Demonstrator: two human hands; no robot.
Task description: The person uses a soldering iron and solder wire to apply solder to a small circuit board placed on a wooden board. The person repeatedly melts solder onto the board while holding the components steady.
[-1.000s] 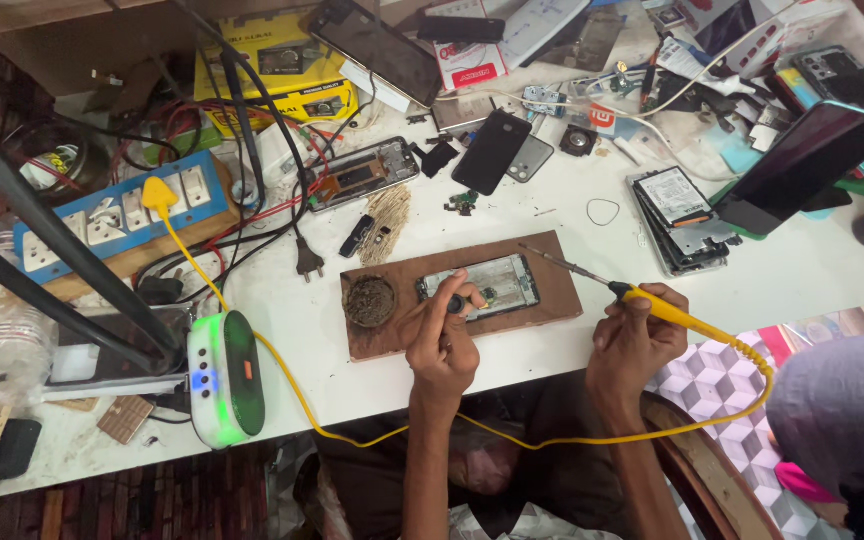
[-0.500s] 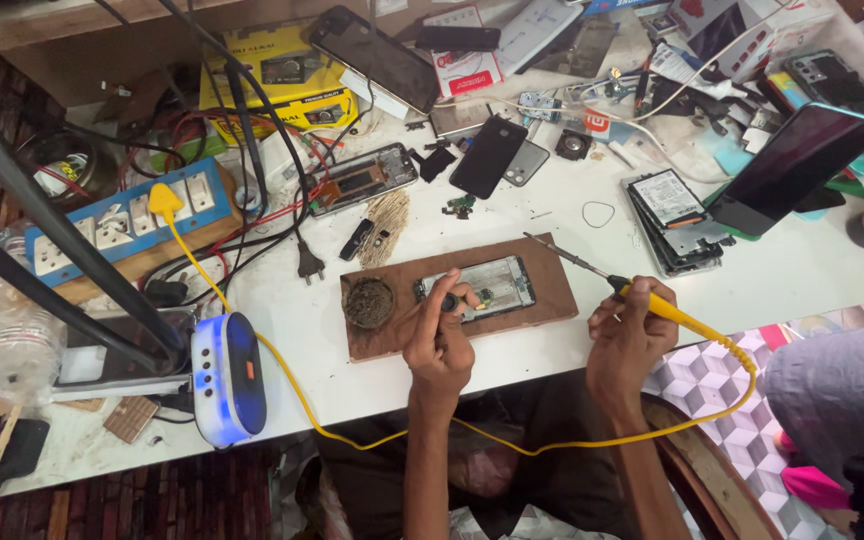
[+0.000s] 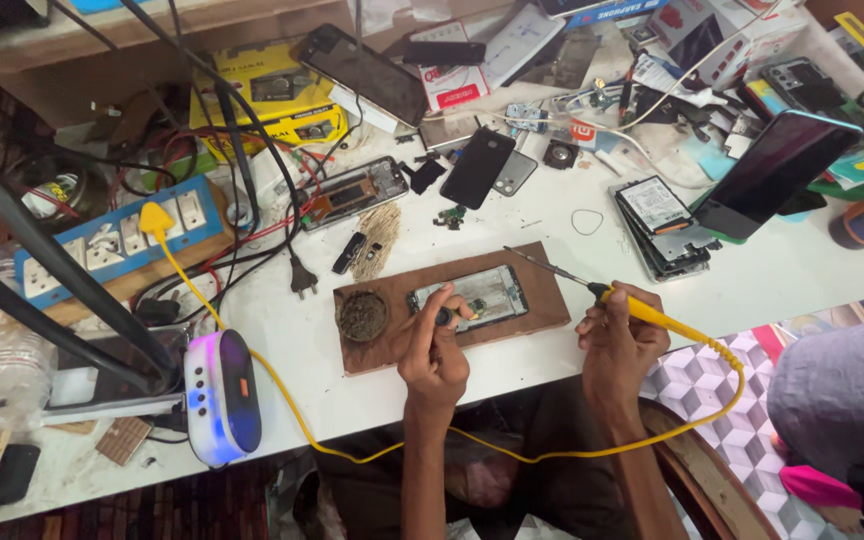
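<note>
Head view: speaker (image 3: 220,395), power strip (image 3: 112,240) flank board (image 3: 542,300).

We could not make out what our left hand (image 3: 434,345) pinched over the opened phone (image 3: 472,297); it was too small. Our forearms ran off the bottom edge. A person's sleeve (image 3: 842,385) was cut off at the right edge.

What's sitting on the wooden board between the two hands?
In the head view, the opened phone lies on the wooden board between the left hand and right hand. The soldering iron's thin tip reaches over it.
</note>
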